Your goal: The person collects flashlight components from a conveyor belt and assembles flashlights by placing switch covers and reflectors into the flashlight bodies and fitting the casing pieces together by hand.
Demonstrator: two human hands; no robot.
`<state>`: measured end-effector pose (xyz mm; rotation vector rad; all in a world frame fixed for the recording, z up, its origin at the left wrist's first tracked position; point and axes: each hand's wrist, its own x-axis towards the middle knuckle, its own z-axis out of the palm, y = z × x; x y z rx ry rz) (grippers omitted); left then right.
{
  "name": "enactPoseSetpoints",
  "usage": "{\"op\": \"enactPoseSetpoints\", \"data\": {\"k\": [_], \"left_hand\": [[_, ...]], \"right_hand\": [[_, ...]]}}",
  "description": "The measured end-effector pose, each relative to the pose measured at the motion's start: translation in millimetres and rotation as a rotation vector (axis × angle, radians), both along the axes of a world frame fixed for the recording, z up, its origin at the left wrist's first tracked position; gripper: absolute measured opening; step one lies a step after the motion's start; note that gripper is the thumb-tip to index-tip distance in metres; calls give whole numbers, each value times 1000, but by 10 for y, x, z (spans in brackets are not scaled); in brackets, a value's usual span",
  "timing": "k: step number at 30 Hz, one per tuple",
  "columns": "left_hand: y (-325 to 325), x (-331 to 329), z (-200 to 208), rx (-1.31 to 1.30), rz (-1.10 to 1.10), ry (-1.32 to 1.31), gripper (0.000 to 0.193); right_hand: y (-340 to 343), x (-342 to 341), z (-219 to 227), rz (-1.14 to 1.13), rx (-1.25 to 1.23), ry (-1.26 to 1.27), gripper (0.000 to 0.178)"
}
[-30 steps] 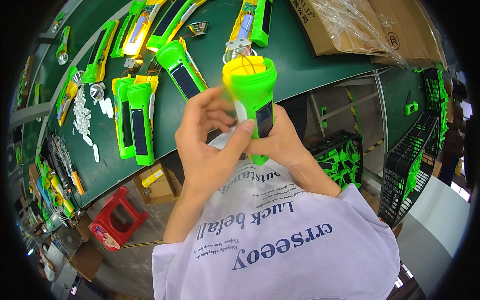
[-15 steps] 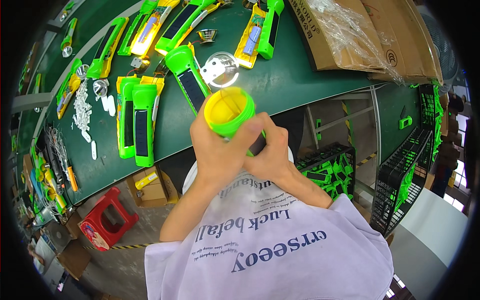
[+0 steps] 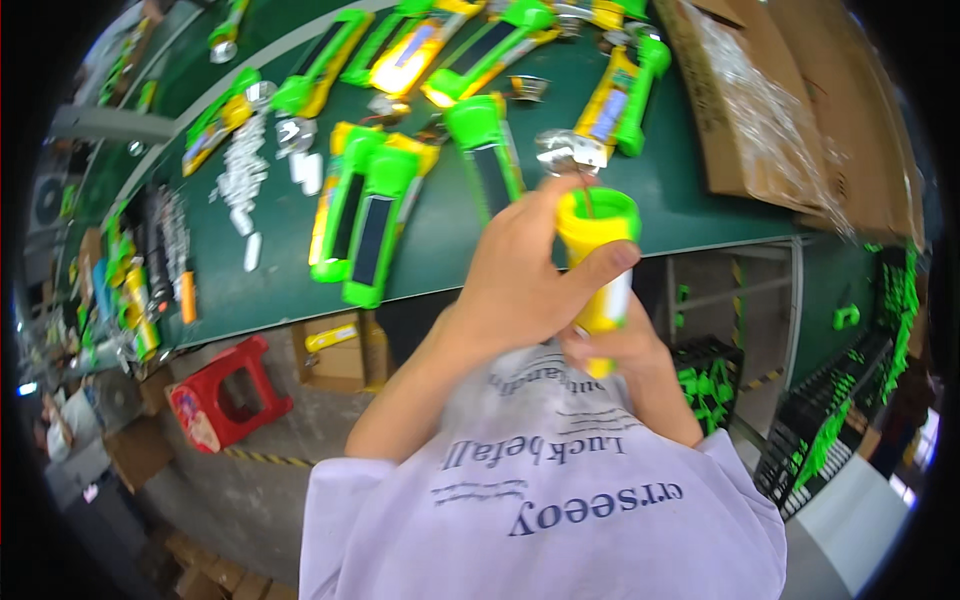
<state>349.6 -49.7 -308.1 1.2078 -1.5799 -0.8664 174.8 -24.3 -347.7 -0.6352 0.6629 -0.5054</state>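
Both my hands are around a green and yellow flashlight body (image 3: pixel 597 232), its open round end tipped up toward the table and its yellow side showing. My left hand (image 3: pixel 520 275) wraps the upper part from the left, thumb lying across the yellow shell. My right hand (image 3: pixel 625 345) grips the narrower lower end, with its fingers partly hidden behind the body. A thin wire leads from the open mouth toward a silver reflector (image 3: pixel 557 150) with a white piece beside it, just beyond my left fingers. Nearest on the table is another green flashlight body (image 3: pixel 490 165) with a dark panel.
Several part-built flashlights (image 3: pixel 372 235) lie across the green table (image 3: pixel 420 255). Small white plastic parts (image 3: pixel 243 170) are heaped at left, near an orange-handled tool (image 3: pixel 188 297). A cardboard box (image 3: pixel 745 150) with clear film sits at right. Below are a red stool (image 3: pixel 232 395) and black crates (image 3: pixel 825 400).
Both hands and the flashlight body have shifted right in the view, and the body has turned so its yellow side shows. The table scene has also shifted right and slightly down.
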Motion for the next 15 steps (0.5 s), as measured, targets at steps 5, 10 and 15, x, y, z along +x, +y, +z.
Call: {"op": "enactPoseSetpoints", "data": {"k": [5,10,15], "left_hand": [[-222,728,261,243,-209,-89,34],[-368,2159,127,243,528,-433,23],[-371,2913,-271,234,708,-591,16]], "right_hand": [[142,118,19,29,375,-837,46],[31,-28,-87,20,203,-949,47],[-54,-59,-90,-84,156,-870,42]]}}
